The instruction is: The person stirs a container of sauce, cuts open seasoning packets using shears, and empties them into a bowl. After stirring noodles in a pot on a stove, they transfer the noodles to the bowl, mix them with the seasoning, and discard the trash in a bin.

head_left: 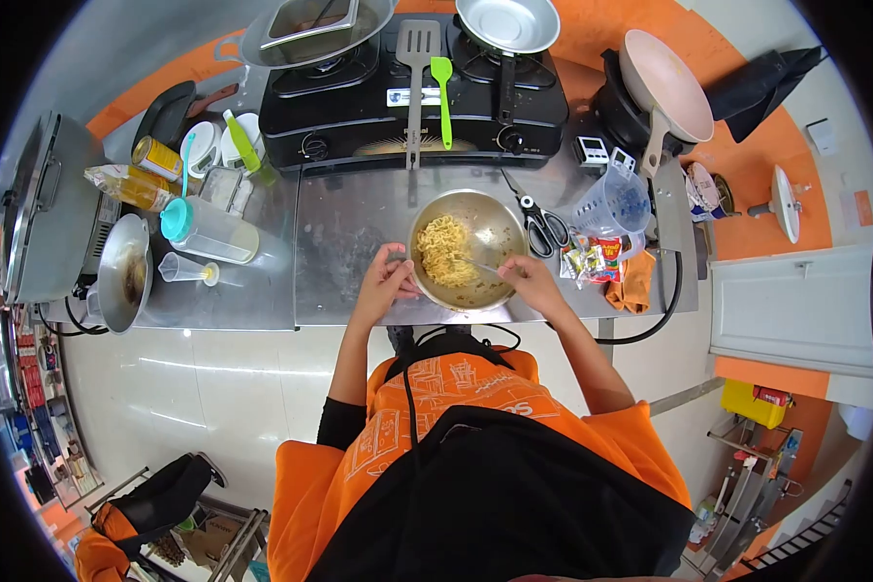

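Note:
A steel bowl [495,218] stands on the metal counter in front of me, with yellow noodles [443,250] heaped toward its left side. My right hand [533,284] is closed on the handle of a thin metal utensil [483,266], whose far end reaches into the noodles. At the bowl's left rim is my left hand [389,278], its fingers curled at the edge; whether they grip the rim is too small to tell. Black-handled scissors [543,225] lie just right of the bowl.
Behind the bowl is a black gas stove [359,114] with a spatula [417,87], a green brush [443,97] and pans. Right: a clear measuring jug [611,202], packets [592,260], an orange cloth [632,283]. Left: a shaker bottle [209,231], a wok [124,274].

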The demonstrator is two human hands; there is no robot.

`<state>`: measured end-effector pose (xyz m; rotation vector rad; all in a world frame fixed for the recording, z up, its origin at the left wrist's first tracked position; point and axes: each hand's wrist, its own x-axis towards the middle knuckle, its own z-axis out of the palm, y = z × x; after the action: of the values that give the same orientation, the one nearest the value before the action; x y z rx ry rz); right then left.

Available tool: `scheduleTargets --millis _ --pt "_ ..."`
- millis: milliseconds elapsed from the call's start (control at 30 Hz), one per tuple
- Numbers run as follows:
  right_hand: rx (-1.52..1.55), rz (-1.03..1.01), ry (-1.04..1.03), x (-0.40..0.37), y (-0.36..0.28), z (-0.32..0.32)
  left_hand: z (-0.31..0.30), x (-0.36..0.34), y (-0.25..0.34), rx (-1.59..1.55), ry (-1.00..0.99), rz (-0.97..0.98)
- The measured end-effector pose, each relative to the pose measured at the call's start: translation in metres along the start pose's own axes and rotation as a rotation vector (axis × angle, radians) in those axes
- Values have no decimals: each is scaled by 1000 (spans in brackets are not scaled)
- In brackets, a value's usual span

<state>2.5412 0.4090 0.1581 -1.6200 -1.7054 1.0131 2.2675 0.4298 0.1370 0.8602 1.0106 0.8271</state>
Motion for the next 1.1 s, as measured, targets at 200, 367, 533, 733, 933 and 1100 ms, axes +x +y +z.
scheduleTargets --millis 200,367,533,733,933,1100 --pt "560 515 -128 -18 -17 -21 -3 -7 11 -14 9 -65" --pt "568 434 -57 -32 -21 -40 -5 -8 13 -4 9 -65" --pt "-534 136 190 -44 -52 -50 -6 -6 7 30 -22 -27" --pt "-587 164 272 -40 -71 -20 5 -3 0 -46 -14 1" --pt "-437 156 40 -29 -57 -11 9 -1 -4 -64 9 38" --pt "-390 261 216 -15 -54 -3 16 -8 4 -99 -17 29"
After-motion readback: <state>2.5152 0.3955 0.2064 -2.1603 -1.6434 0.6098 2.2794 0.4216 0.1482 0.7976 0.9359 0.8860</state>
